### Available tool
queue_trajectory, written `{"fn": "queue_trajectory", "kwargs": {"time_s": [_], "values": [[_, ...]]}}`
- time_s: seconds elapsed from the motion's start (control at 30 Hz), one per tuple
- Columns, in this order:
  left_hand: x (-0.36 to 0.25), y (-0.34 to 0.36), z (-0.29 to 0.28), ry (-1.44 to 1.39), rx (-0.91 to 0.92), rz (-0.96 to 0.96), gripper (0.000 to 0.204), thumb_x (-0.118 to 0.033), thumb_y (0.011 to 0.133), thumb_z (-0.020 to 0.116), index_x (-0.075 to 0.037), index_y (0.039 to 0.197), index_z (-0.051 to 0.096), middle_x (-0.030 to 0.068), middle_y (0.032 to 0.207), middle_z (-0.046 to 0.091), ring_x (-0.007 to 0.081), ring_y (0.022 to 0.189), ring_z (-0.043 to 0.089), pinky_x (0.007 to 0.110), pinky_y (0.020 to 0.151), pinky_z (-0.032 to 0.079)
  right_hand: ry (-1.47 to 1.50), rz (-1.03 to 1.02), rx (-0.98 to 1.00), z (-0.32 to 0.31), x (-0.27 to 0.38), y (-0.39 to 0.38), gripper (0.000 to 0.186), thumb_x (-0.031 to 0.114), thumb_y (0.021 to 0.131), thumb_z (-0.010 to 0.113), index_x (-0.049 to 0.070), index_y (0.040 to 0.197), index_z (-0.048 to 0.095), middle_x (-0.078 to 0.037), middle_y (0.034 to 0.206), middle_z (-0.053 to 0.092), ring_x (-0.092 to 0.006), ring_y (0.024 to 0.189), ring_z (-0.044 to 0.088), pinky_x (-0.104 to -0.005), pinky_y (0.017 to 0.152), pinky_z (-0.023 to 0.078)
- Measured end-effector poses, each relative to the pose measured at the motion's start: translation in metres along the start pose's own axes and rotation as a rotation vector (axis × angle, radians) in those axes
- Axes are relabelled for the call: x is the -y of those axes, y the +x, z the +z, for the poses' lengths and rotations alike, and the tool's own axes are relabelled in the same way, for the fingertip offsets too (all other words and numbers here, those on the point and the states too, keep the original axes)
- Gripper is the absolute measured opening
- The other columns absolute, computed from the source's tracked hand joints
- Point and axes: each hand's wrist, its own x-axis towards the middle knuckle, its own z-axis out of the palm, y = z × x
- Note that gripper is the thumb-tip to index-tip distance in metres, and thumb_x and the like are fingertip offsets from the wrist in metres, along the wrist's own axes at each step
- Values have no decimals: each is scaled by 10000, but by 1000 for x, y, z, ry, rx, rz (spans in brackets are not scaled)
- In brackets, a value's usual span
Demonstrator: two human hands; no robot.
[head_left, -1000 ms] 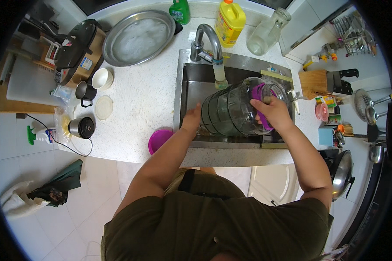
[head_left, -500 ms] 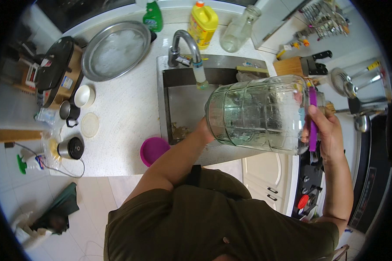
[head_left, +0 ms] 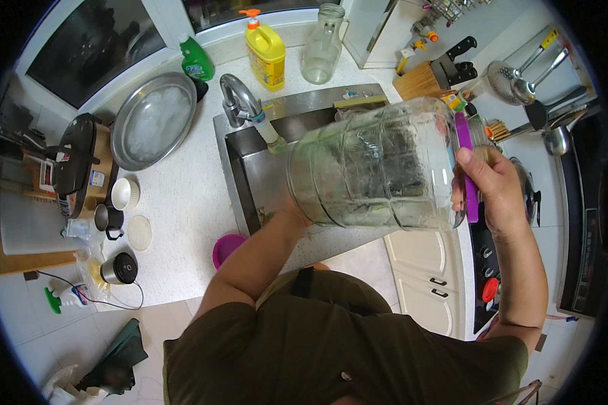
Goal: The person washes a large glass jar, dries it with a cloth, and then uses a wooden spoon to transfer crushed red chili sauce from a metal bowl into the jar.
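A large ribbed glass jar (head_left: 365, 169) lies on its side in the air above the steel sink (head_left: 253, 192). My right hand (head_left: 496, 185) is closed on the purple band (head_left: 465, 128) at the jar's neck end. My left hand (head_left: 294, 212) is at the jar's bottom, holding it from below, its fingers mostly hidden behind the glass. The curved faucet (head_left: 240, 94), with a hose-like end piece, stands at the sink's back edge, left of the jar's bottom.
Soapy steel basin (head_left: 152, 118), green bottle (head_left: 196, 57), yellow jug (head_left: 267, 57), glass pitcher (head_left: 321, 47), knife block (head_left: 415, 81) line the counter. A purple bowl (head_left: 226, 250) sits front left; cups (head_left: 125, 194) at left. The stove (head_left: 483, 260) is at right, below hanging ladles (head_left: 523, 88).
The jar has been lifted from inside the sink to above it and shifted right, then held level. The view has swung, so the surroundings sit differently in the picture.
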Motion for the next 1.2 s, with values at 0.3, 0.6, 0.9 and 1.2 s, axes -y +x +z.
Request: {"fn": "queue_trajectory", "kwargs": {"time_s": [0.3, 0.6, 0.9, 1.2], "values": [[7, 42, -69, 906, -13, 272, 588, -507, 1041, 380, -91, 1454, 440, 100, 1400, 541, 244, 1252, 547, 463, 1092, 440, -126, -136, 9, 11, 43, 37, 474, 452, 856, 764, 19, 851, 569, -78, 602, 625, -128, 470, 582, -237, 470, 463], [-19, 36, -16, -133, 97, 103, 607, -493, 1045, 353, -109, 1514, 364, 116, 1486, 475, 278, 1332, 498, 517, 1118, 417, -152, -203, -24, 13, 60, 40, 464, 457, 861, 746, 22, 850, 584, -57, 584, 600, -124, 468, 574, -234, 459, 459], [-34, 15, 35, -237, 41, 143, 610, -513, 1040, 349, -155, 1533, 358, 99, 1535, 430, 321, 1364, 463, 573, 1121, 388, -264, -220, -60, 22, 94, 6, 480, 471, 856, 756, 17, 832, 602, -61, 615, 612, -105, 435, 538, -226, 427, 426], [-63, -28, 25, -256, -12, 209, 622, -535, 1030, 354, -167, 1531, 369, 96, 1542, 422, 328, 1369, 457, 574, 1121, 386, -391, -345, 92, 78, 135, -10, 485, 480, 870, 740, 24, 815, 581, -48, 555, 590, -100, 389, 541, -207, 376, 424]]}}
